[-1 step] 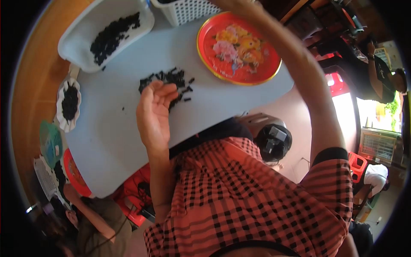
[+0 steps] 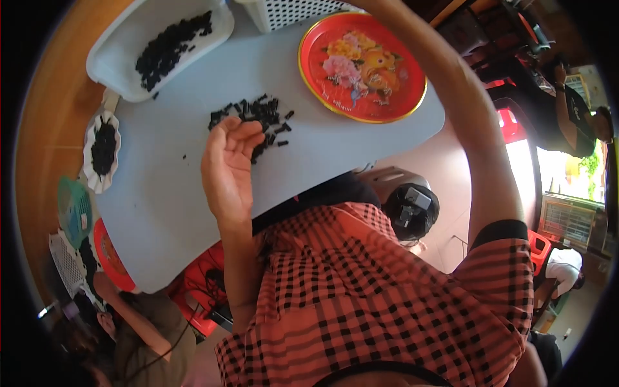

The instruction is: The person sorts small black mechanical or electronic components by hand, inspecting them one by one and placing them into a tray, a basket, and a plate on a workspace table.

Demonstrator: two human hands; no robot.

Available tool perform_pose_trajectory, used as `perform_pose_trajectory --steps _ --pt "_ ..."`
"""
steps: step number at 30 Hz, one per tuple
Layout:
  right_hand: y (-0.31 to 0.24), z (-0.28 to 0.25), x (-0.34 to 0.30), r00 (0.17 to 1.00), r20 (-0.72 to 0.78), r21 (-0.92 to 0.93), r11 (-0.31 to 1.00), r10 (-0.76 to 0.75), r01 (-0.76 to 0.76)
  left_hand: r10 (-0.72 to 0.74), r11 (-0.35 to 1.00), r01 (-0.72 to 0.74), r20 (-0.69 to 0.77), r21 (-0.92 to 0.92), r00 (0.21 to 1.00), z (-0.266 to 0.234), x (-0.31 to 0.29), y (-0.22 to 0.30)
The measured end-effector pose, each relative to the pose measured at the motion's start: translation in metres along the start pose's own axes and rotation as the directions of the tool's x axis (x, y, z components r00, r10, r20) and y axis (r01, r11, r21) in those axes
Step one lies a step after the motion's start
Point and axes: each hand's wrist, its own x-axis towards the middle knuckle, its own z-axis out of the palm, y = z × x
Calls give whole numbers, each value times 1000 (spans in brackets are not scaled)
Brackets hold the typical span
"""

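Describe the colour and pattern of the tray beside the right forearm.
The tray is red, yellow-rimmed and flower-patterned; the head view shows it best.

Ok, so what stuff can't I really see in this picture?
In the head view:
Right hand: cut off by the top edge; only its arm shows.
White perforated basket: the top edge cuts it off, so I can't tell what's inside.
Black pieces: the left hand hides some, and they're too small to tell what they are.
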Motion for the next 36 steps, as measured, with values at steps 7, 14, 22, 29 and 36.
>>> perform_pose_trajectory --steps 7,14,22,29,36 --pt "-54 55 -76 964 82 413 889 -253 199 113 993 -108 -162 37 980 -36 -10 7" --pt "-80 50 -134 842 461 436 898 -279 59 114 992 -105 -119 76 986 -28 -21 1" --pt "-83 64 -144 860 430 243 953 -274 182 127 971 -114 -53 210 990 -10 -20 -12" --pt "-79 55 -124 983 140 527 849 -123 32 71 983 -63 -39 171 997 -12 -15 -9" --pt "-60 -16 8 920 226 599 700 319 -389 80 960 -61 -58 273 995 -16 -33 -12"
